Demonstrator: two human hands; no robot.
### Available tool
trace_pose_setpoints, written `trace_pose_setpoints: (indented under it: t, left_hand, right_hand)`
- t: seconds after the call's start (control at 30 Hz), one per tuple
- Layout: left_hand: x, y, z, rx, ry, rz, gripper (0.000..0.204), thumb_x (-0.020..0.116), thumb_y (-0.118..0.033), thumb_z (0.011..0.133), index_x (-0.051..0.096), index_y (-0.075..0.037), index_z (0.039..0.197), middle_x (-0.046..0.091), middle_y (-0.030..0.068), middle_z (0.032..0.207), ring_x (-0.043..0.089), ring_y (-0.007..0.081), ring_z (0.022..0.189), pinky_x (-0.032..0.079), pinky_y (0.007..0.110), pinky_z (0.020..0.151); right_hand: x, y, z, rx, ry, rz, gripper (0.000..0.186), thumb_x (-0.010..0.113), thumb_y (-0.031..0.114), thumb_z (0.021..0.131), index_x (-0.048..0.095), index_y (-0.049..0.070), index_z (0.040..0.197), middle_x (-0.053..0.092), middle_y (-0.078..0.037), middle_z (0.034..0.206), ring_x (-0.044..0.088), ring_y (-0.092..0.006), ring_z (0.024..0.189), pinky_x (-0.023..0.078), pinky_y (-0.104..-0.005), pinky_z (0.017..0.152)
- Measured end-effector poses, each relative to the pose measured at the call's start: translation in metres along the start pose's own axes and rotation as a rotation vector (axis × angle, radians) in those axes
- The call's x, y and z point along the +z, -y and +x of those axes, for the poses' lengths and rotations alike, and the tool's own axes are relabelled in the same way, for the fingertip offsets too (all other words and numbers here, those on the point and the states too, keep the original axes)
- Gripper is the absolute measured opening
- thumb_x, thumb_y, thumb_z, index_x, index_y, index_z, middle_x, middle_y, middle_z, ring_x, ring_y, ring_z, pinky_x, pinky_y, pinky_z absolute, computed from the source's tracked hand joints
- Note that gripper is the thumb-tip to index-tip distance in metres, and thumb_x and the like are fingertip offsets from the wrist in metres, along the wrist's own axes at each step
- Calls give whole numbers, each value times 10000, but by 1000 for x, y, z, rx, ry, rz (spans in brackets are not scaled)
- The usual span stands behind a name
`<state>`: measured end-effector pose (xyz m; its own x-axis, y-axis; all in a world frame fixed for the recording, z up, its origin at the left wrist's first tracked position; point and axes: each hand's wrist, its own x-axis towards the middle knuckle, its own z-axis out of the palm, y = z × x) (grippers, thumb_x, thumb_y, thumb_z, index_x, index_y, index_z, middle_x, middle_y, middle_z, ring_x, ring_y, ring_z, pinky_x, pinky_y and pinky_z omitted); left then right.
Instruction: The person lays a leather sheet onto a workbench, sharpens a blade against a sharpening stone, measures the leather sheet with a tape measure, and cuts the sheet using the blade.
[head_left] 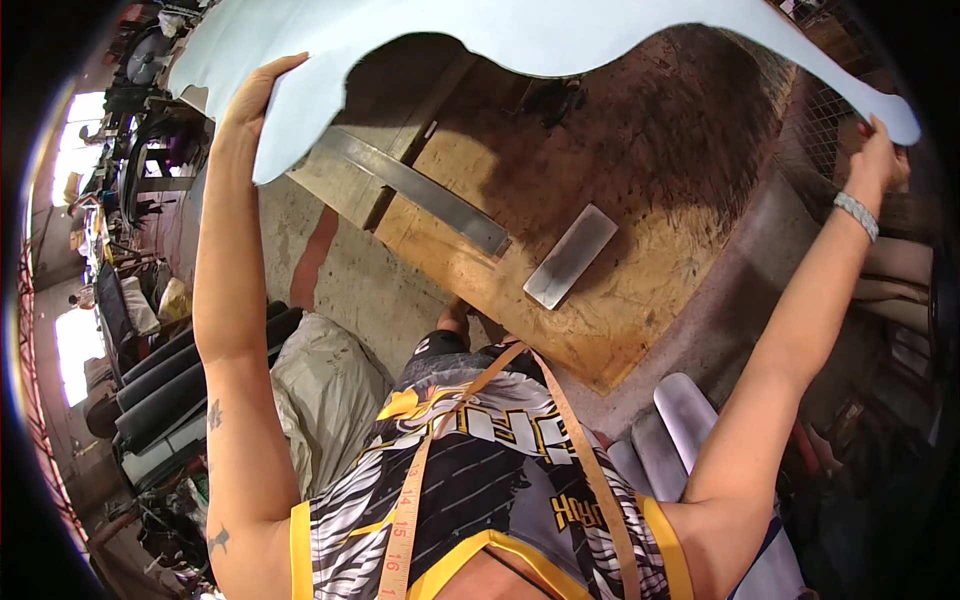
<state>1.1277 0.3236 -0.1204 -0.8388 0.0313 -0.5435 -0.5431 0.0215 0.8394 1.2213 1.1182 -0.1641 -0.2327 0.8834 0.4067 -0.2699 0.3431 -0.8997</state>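
Holding the pale blue, wavy-edged, leather-like sheet (pixel 560 40) aloft toward the far edge of the brown wooden counter (pixel 660 310), probably spreading the grip wide to prevent folding or dragging; grasping the left lobe with the left hand (pixel 262 95), laying fingers over the top, hiding the underside grip; pinching the right tip with curled fingers of the right hand (pixel 880 160); reaching well forward and apart with both arms; looking down on the long grey metal bar (pixel 420 195) along the counter's near-left edge and the rectangular metal block (pixel 572 257) toward its near corner, presumably lying within easy reach
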Motion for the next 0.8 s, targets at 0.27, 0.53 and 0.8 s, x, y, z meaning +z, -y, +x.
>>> trace_pose_setpoints:
  t: [0.27,0.53,0.8]
  left_hand:
    - [14,110,-82,33,-231,14,369,761,-195,870,665,62,1117,733,162,958,727,218,772,614,314,658]
    - [45,250,-72,655,-740,1086,583,832,-288,791,598,2,1239,626,225,1205,594,370,1122,463,480,1007]
    - [241,261,-101,1029,41,1152,1007,819,-369,790,269,-103,1591,288,245,1619,283,455,1496,304,579,1189]
  right_hand:
    - [-103,31,-104,143,71,58,426,724,-60,857,502,-74,1221,656,-198,1208,687,-277,965,571,-337,668]
    - [-110,-24,-169,432,150,78,386,661,-122,858,527,-80,1217,662,-180,1087,680,-232,830,635,-338,642]
    - [36,138,-160,133,210,283,245,656,-136,834,539,-184,1044,643,-250,1048,705,-304,790,686,-389,629]
